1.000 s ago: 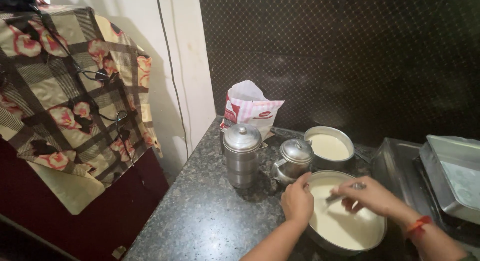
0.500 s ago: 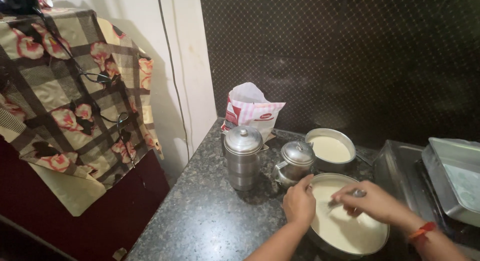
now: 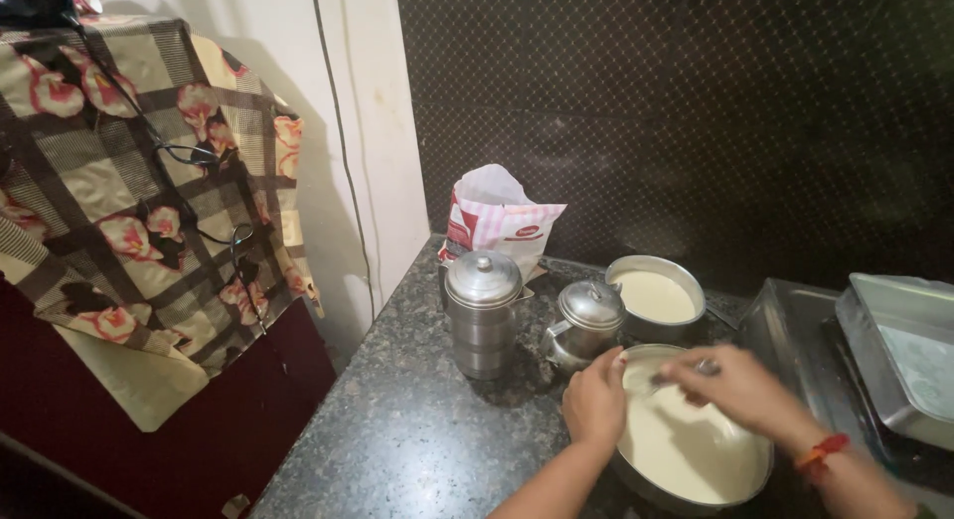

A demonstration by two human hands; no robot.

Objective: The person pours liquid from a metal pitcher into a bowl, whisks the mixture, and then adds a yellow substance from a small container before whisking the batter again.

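A wide steel bowl (image 3: 636,479) of pale batter sits on the dark granite counter (image 3: 417,439) at the lower right. My left hand (image 3: 594,400) grips the bowl's near-left rim. Over the batter, my right hand (image 3: 735,388) is closed on a metal spoon (image 3: 664,378) whose bowl end dips toward the batter. A red thread circles my right wrist.
Behind the bowl stand a smaller steel pot of batter (image 3: 656,298), a small lidded steel pot (image 3: 586,320), a tall lidded steel canister (image 3: 481,312) and an open pink-and-white bag (image 3: 497,221). A steel tray (image 3: 899,340) lies at right. A floral checked cloth (image 3: 129,201) covers something at left.
My right hand has shifted slightly across the batter with the spoon. The left hand stays on the rim. The view has tilted a little.
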